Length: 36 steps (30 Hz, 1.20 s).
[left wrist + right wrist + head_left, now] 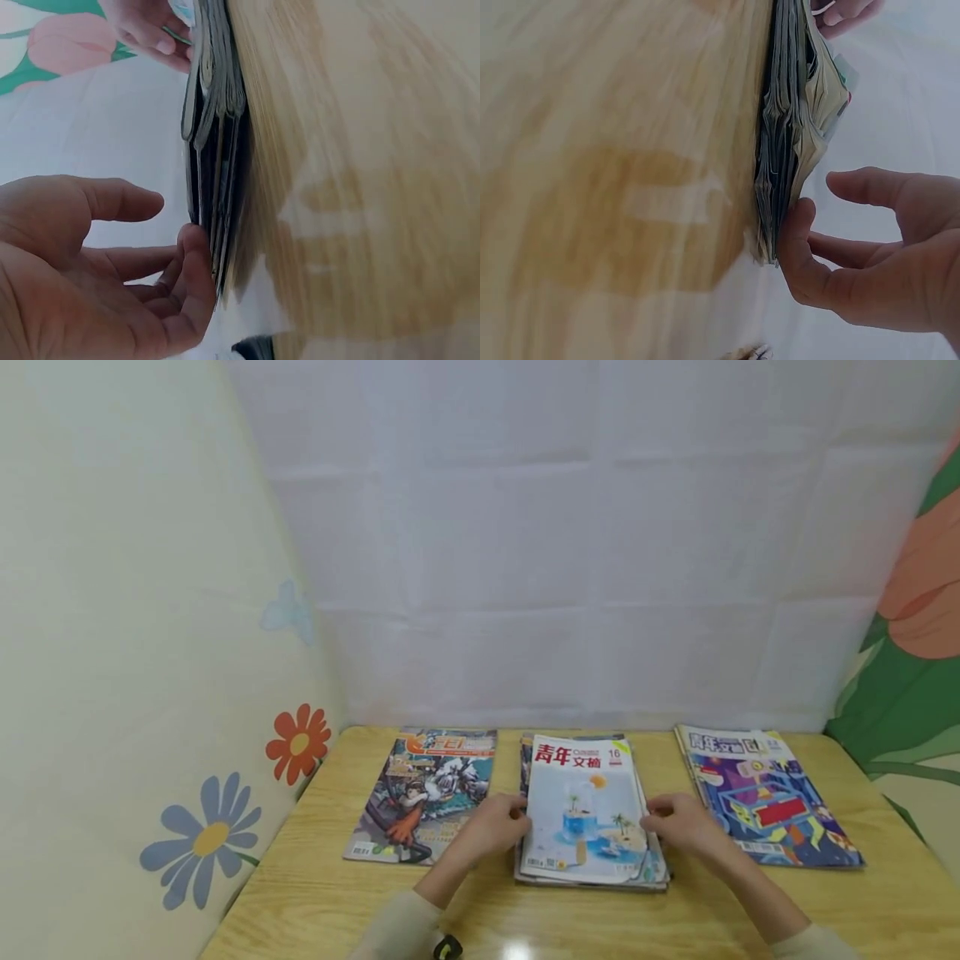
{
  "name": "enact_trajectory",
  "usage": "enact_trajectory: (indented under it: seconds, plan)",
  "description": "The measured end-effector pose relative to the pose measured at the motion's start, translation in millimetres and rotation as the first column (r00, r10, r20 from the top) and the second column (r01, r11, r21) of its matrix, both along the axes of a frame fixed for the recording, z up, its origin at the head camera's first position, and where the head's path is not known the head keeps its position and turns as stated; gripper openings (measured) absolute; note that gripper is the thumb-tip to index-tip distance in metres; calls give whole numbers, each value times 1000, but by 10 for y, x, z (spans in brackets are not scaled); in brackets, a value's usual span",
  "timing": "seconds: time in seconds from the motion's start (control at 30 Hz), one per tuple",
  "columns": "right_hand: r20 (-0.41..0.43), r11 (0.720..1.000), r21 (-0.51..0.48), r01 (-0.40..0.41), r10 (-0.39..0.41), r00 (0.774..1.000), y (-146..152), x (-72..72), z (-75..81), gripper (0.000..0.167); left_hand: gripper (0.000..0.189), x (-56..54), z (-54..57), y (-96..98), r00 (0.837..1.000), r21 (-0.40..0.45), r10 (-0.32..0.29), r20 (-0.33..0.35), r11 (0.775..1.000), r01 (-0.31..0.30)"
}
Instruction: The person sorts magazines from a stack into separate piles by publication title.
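Note:
A magazine with a pale blue beach cover (pixel 562 802) tops a stack of magazines (pixel 656 868) at the middle of the table. My left hand (pixel 495 827) is at the stack's left side; in the left wrist view, the fingertips (pixel 196 244) touch the spine edges and the thumb stands apart. On the opposite side is my right hand (pixel 684 825). Its fingertips (pixel 801 214) rest against the loose page edges in the right wrist view, thumb held off the paper. Neither hand pinches the stack. Some pages there bulge outward.
Left of the stack lies a comic-style magazine (pixel 431 797). To the right, a purple-covered magazine (pixel 772 802) lies on at least one other. The wooden table (pixel 570 918) ends at a white cloth backdrop (pixel 562 568). A flower-painted wall (pixel 150 652) borders its left side.

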State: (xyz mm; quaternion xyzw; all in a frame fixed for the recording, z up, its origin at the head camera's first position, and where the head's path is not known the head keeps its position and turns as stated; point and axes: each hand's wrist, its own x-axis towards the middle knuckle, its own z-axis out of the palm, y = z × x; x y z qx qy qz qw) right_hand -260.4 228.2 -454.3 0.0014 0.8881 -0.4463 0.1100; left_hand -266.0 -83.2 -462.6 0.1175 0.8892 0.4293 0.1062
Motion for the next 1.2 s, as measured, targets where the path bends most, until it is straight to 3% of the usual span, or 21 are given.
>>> enact_trajectory:
  seconds: [0.23, 0.5, 0.67, 0.77, 0.87, 0.97, 1.1, 1.2]
  plan:
    - [1, 1000, -17, 14, -14, 1000, 40, -42, 3, 49, 39, -47, -19, 84, 995, 78, 95, 30, 992, -97]
    - [-1, 998, -56, 21, -21, 1000, 36, -58, -41, 50, 28, -52, -81, 114, 987, 118, 153, 44, 981, -157]
    - [28, 995, -92, 43, -40, 999, 62, -67, -71, 47, 29, -46, -62, 186, 987, 181, 159, 26, 970, -161]
    - [48, 989, -136, 52, -46, 998, 91, -71, -92, 46, 32, -39, -50, 252, 990, 290, 117, 81, 947, -136]
    - [68, 979, -193, 68, -56, 996, 120, -82, -119, 46, 37, -40, -42, 311, 986, 399, 62, 154, 909, -119]
    - [102, 956, -282, 75, -48, 994, 147, -98, -165, 47, 42, -41, -27, 347, 980, 447, 51, 191, 885, -133]
    - [157, 921, -380, 89, -30, 987, 175, -124, -229, 50, 45, -40, 1, 374, 977, 477, 66, 202, 865, -157]
    - [178, 916, -385, 111, -44, 983, 194, -147, -242, 52, 46, -47, 21, 403, 986, 510, 50, 161, 851, -127]
